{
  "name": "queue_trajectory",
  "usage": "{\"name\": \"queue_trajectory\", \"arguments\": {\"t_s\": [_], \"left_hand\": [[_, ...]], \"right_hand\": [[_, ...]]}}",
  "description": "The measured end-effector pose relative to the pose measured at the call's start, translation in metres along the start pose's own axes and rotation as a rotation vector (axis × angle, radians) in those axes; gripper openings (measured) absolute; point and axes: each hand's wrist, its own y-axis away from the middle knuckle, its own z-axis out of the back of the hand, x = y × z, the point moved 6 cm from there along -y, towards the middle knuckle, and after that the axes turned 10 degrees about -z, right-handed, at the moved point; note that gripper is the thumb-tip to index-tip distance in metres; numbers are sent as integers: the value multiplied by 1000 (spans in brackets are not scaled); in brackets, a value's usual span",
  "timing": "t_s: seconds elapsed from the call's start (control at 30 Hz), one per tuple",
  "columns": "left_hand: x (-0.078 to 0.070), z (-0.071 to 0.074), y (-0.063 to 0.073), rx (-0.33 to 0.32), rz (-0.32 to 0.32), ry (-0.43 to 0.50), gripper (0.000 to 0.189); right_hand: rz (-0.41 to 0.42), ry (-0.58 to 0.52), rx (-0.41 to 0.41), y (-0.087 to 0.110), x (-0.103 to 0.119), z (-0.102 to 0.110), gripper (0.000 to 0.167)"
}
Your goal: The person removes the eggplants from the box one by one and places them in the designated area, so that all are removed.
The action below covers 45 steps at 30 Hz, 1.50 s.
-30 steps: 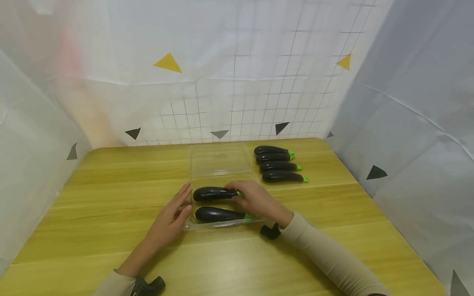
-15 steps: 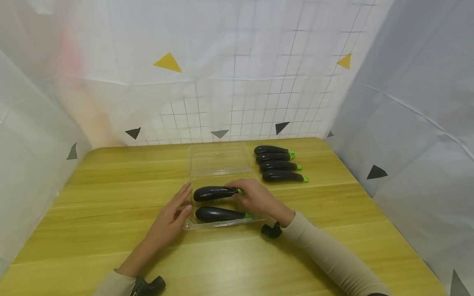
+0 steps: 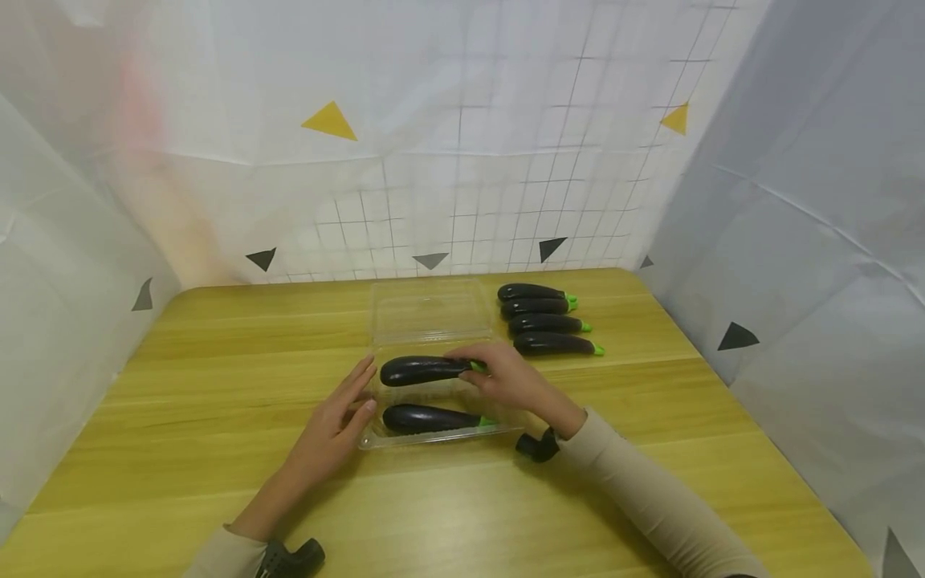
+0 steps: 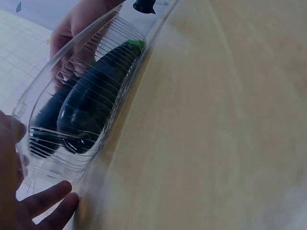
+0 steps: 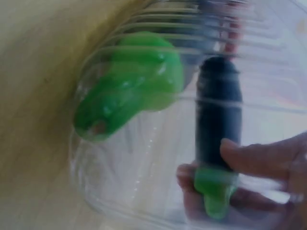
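Note:
My right hand pinches a dark eggplant near its green stem, thumb on one side and fingers on the other. That eggplant is at the far side of a clear plastic clamshell box, with its round end to the left. A second eggplant lies in the box along the near wall. Its green cap shows through the ribbed plastic in the right wrist view. My left hand rests against the box's left side, fingers extended. In the left wrist view, its fingers lie along the end wall.
The box's clear lid lies folded back behind it. Several more eggplants lie in a stack of rows at the back right, green stems to the right. A wooden table bears everything, with white sheeting hung around it.
My right hand has moved slightly away from me and to the right, bringing the pinched eggplant farther from the near one. My left hand and the box stay put.

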Motion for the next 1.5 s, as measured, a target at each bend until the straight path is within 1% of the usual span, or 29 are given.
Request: {"name": "queue_trajectory", "arguments": {"t_s": [0.37,0.5,0.67,0.87,1.1,1.27,1.5], "left_hand": [[-2,0,0,-2,-3,-1,55],[-2,0,0,-1,6,-2,55],[0,0,0,1,13,0,55],[0,0,0,-6,3,1,55],[0,0,0,-5,7,5,56],[0,1,0,-7,10,0,56],[0,1,0,-2,11,1,55]], "right_hand": [[-34,-2,-20,4,2,12,37],[-38,0,-20,4,2,15,37],[-33,2,-45,5,2,21,38],[-37,-1,-68,11,-1,30,39],[-36,-7,-89,14,-1,40,38],[-51,-5,-102,16,-4,44,37],[-62,-27,-128,24,-9,52,39]]}}
